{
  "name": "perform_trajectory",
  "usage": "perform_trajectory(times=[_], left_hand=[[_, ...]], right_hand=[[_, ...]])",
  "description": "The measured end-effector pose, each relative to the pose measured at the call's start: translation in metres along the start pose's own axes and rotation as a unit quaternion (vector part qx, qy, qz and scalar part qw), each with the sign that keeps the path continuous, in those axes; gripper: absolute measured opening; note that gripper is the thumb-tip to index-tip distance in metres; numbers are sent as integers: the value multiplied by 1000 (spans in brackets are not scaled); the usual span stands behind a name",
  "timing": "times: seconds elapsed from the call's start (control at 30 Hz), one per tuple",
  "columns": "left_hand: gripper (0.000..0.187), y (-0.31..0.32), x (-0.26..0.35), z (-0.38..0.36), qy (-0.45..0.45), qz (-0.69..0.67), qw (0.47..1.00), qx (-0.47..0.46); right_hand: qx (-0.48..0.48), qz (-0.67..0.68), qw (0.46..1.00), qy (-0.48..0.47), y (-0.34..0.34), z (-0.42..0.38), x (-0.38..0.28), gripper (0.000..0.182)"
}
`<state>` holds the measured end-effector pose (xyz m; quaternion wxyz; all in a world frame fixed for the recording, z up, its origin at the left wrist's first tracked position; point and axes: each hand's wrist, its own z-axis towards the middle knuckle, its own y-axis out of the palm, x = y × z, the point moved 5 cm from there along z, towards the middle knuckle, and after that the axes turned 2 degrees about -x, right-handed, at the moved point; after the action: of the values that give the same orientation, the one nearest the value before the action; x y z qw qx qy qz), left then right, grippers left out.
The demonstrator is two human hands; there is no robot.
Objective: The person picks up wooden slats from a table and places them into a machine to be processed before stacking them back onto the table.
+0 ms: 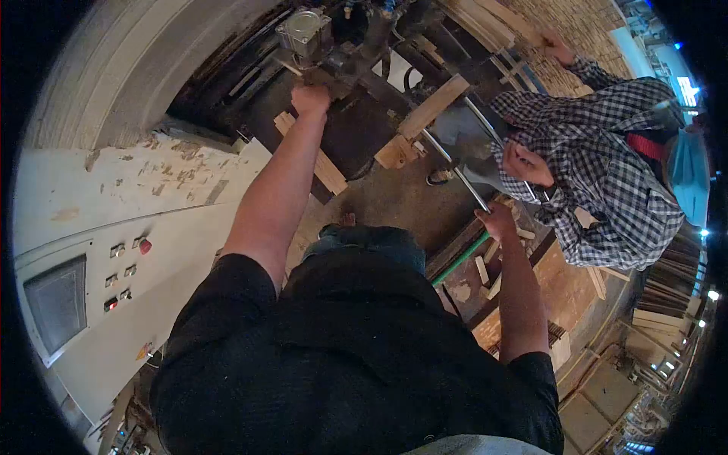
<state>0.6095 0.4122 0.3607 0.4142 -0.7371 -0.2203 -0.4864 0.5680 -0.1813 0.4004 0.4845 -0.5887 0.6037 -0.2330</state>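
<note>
My left hand [311, 99] reaches forward into the machine, its fingers closed just below a grey metal motor-like housing [305, 34]. What it grips is hidden behind the fist. Off to the right, my right hand [498, 221] is closed at the near end of a shiny metal rod [458, 171]. A second metal rod [483, 120] runs alongside it. Across the far ends of the rods lies a wooden board [434, 106], with a shorter wood block [396, 152] beside it. Below my left hand, a narrow wooden strip [321, 164] rests on the machine.
A co-worker in a checked shirt [607, 174] stands at right, one hand [528, 164] near the rods, the other [557, 47] by stacked wood [557, 19]. At left is a control panel [125, 269] with a screen. Wood pieces lie by a green strip [460, 258].
</note>
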Motion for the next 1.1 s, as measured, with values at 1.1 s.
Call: perform_trajectory(times=[1.1], left_hand=[[16,9,61,-69,-9,0,978,-207]], right_hand=[[-62,-1,995,75,-8,-6,-11,43]])
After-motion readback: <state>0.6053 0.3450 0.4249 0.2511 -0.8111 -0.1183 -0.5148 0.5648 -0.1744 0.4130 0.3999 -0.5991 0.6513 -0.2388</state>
